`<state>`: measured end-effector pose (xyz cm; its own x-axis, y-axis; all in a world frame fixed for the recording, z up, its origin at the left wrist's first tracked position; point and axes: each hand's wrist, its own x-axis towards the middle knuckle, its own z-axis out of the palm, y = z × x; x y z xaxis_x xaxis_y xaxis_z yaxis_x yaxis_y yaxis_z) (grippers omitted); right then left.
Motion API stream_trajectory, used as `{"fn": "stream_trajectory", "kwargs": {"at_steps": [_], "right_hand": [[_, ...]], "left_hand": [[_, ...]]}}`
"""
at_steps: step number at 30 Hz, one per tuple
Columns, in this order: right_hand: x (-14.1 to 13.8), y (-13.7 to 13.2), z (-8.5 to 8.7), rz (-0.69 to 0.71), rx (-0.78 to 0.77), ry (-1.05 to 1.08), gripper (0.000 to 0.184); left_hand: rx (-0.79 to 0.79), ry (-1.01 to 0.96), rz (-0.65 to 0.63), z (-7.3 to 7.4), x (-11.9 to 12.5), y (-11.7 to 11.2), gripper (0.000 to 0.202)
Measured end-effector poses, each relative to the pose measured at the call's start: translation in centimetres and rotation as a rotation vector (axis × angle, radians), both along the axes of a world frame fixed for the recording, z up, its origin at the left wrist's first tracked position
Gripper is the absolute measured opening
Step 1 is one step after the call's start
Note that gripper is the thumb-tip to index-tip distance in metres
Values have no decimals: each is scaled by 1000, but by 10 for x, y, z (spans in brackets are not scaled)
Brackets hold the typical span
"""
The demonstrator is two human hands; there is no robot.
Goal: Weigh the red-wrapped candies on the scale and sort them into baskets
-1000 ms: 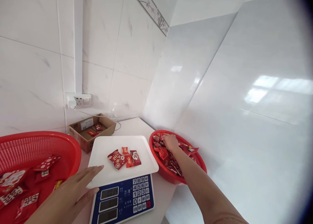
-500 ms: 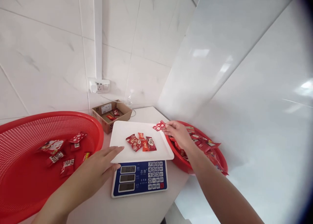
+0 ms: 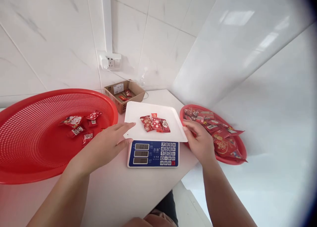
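Observation:
A white weighing tray [image 3: 133, 121] tops a digital scale [image 3: 153, 154] with a blue keypad panel. Several small red snack packets [image 3: 156, 123] lie bunched near the tray's middle, a white-dotted one on top. My left hand [image 3: 106, 147] is at the tray's left edge, fingers stretched over it and thumb apart near the front corner. At the right edge is my right hand [image 3: 199, 143], fingers slightly bent and thumb apart, holding no packet; whether its fingertips touch the tray is unclear.
A large red perforated basket [image 3: 49, 167] with several packets stands left. On the right, another red basket [image 3: 241, 146] is heaped with packets. Behind the scale sits a cardboard box [image 3: 122, 105] with packets, near a wall socket [image 3: 114, 62] and a clear bottle [image 3: 143, 77].
My right hand has let go of the dotted packet, which now lies on the others on the tray. That hand has moved down to the tray's right edge. The view has tilted downward.

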<state>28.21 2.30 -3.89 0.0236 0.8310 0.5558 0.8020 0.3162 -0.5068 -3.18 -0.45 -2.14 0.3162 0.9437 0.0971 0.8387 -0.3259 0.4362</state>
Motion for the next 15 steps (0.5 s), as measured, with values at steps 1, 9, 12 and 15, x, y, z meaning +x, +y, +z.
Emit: {"fn": "stream_trajectory", "kwargs": {"at_steps": [1, 9, 12, 15], "right_hand": [[9, -5, -4, -65, -5, 21, 29], [47, -15, -49, -202, -60, -124, 34], [46, -11, -54, -192, -60, -166, 33], [43, -10, -57, -194, -20, -197, 32]], "left_hand": [[-6, 2, 2, 0, 0, 1, 47], [-40, 11, -5, -5, 2, 4, 49], [-7, 2, -10, -5, 3, 4, 49], [5, -2, -3, -5, 3, 3, 48]]}}
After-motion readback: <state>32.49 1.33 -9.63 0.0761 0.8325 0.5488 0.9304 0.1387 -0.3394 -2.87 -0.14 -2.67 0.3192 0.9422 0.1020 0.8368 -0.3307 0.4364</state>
